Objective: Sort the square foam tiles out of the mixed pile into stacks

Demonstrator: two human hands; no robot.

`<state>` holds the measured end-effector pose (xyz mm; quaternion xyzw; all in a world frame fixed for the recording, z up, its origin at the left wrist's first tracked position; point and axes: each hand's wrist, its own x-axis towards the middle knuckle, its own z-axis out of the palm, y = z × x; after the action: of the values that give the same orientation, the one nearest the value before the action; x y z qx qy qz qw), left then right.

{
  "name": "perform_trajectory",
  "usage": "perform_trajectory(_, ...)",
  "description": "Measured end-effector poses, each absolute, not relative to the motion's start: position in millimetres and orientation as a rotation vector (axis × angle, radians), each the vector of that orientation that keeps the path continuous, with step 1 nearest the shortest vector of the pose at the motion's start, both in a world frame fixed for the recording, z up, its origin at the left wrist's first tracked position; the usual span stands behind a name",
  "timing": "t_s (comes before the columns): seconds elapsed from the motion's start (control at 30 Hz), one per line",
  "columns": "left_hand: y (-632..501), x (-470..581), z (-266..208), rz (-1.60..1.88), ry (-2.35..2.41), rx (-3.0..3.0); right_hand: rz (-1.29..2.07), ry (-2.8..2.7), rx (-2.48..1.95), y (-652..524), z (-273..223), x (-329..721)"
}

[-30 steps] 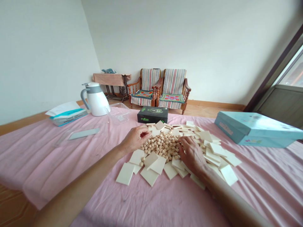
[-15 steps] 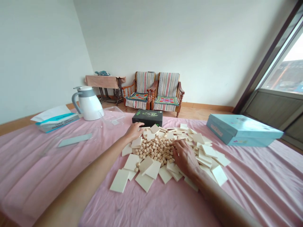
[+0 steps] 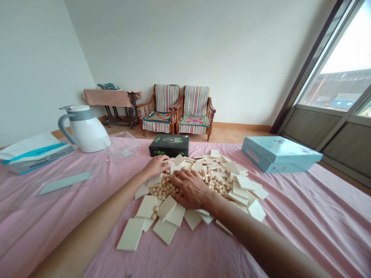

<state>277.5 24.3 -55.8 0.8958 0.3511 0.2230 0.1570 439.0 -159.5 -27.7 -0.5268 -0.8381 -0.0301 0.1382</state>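
A heap of small wooden cubes with rounded corners (image 3: pixel 165 186) lies on the pink cloth, ringed by flat square wooden tiles (image 3: pixel 165 231). My right hand (image 3: pixel 191 188) rests palm down over the middle of the heap, fingers spread and stretched to the left. It covers some of the cubes. At the far left rim of the tiles is my left hand (image 3: pixel 156 165), its fingers outstretched at the tiles' edge and just in front of a black box (image 3: pixel 169 148). Neither hand visibly grips anything.
A white jug with grey handle (image 3: pixel 88 131), a clear plastic container (image 3: pixel 124 144) and a tissue packet (image 3: pixel 37 154) stand at left. A pale strip (image 3: pixel 66 182) lies nearer. At right sits a light blue box (image 3: pixel 281 154). Two chairs (image 3: pixel 191 112) are behind.
My right hand has swept left from the heap's right side onto its middle, and cubes show to its right. My left hand stays by the black box. The camera view has shifted.
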Motion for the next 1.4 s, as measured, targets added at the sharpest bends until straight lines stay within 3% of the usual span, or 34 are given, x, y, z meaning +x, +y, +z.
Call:
perform_trajectory(0.17,-18.8,284.1,-60.6,0.723,0.952,2.639,-0.154,-2.376,-1.631,-157.7,-36.2,456.4)
perform_trajectory(0.43,-61.9,294.1,-54.6,0.46,0.577,2.918,-0.076,-2.316,-1.715,-166.6,-41.8,496.4)
perform_trajectory(1.13,-67.4,294.6,-65.5,0.341,0.809,2.995,0.011,-2.271,-2.123,-191.3,-44.4,561.7)
perform_trajectory(1.4,-59.6,263.1,-65.1,0.255,0.857,2.958,0.113,-2.307,-1.997,-181.2,-46.6,536.7)
